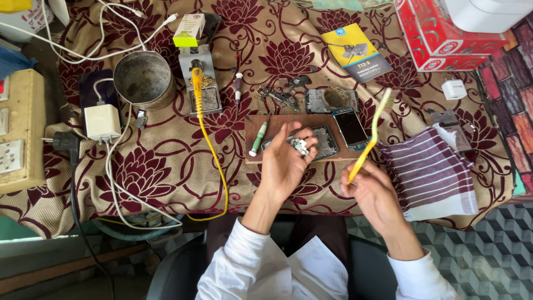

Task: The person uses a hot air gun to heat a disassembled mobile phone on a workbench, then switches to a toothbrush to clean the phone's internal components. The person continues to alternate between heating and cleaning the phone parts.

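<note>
My left hand (284, 164) holds a small metal phone part (300, 146) between the fingertips, over the wooden board (252, 155). My right hand (373, 193) grips a yellow toothbrush (371, 135) by its handle, with the bristle end pointing up and away. A phone frame (326, 142) and a phone with a dark screen (351, 129) lie on the board just beyond my hands. A green-and-white screwdriver (258, 139) rests on the board's left end.
A striped cloth (430, 172) lies to the right. A soldering iron with a yellow cable (196, 83) sits in its stand beside a metal tin (144, 79). A white charger (102, 122), small parts (277, 95), a yellow-blue packet (355, 53) and red boxes (438, 33) cover the floral tablecloth.
</note>
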